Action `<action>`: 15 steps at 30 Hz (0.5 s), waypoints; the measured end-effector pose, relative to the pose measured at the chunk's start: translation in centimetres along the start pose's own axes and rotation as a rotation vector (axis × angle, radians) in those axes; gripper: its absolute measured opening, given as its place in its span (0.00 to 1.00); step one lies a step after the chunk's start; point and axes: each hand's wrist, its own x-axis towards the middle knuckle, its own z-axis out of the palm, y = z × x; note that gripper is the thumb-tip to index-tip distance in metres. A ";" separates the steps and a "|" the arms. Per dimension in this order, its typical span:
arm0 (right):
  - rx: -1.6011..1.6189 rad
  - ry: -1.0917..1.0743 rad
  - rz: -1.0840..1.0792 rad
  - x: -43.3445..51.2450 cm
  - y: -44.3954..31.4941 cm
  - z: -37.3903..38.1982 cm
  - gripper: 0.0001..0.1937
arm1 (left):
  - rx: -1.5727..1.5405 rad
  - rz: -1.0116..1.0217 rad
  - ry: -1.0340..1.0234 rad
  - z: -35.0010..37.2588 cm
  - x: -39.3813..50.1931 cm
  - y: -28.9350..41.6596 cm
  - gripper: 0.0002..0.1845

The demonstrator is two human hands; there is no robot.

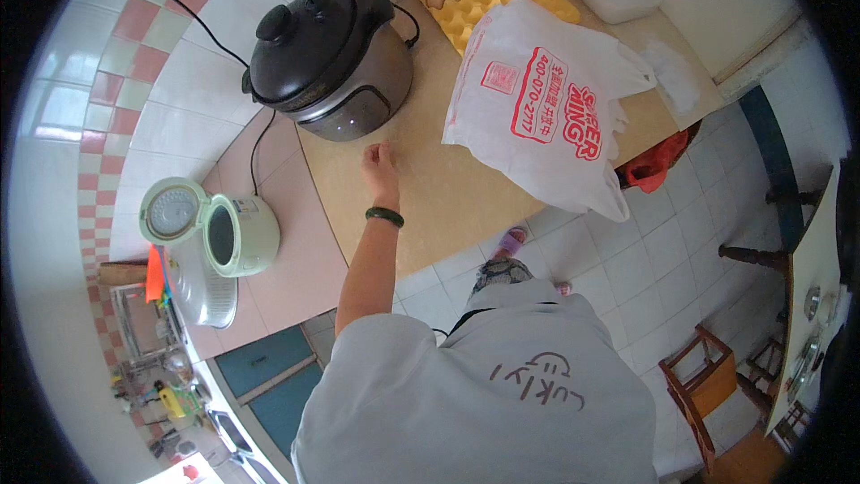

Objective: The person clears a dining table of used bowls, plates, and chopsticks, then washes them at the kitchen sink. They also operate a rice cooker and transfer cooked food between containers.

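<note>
My left hand (pixel 380 168) is over the tan board, just below the large dark multi-cooker (pixel 329 67), whose black lid is down. Its fingers are curled in, with nothing visible in them, and a dark green bangle circles the wrist. To the right, a white plastic bag with red print (pixel 531 101) lies on the board and overhangs its edge. Partly under the bag is a yellow egg tray (pixel 463 13), with eggs in its far rows. My right hand is out of view.
A pale green rice cooker (pixel 245 235) with its lid up stands on the pink tiled counter (pixel 295 242) at left, beside a clear plastic cover (pixel 201 282). Black cords run behind the cookers. A wooden chair (pixel 699 383) and a table are at lower right; a red bag (pixel 652 165) sits below the board's edge.
</note>
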 end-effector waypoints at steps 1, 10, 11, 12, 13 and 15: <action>0.014 -0.008 0.006 -0.1 -0.6 -0.3 0.14 | -0.054 -0.040 -0.016 0.1 0.0 0.1 0.12; -0.199 -0.027 -0.253 -5.0 -10.4 5.4 0.16 | -0.076 -0.178 -0.040 0.7 0.1 2.0 0.23; -0.225 0.019 -0.213 -5.4 -10.8 6.0 0.16 | -0.053 -0.182 -0.027 0.7 0.4 2.0 0.24; -0.195 0.007 -0.197 -5.6 -11.2 6.4 0.16 | -0.031 -0.181 -0.014 0.8 0.7 1.9 0.25; -0.164 -0.005 -0.181 -5.5 -11.2 6.6 0.16 | -0.031 -0.187 -0.011 0.9 1.1 1.8 0.26; -0.102 -0.031 -0.149 -4.7 -10.6 6.5 0.15 | -0.035 -0.188 -0.007 0.9 1.9 1.5 0.29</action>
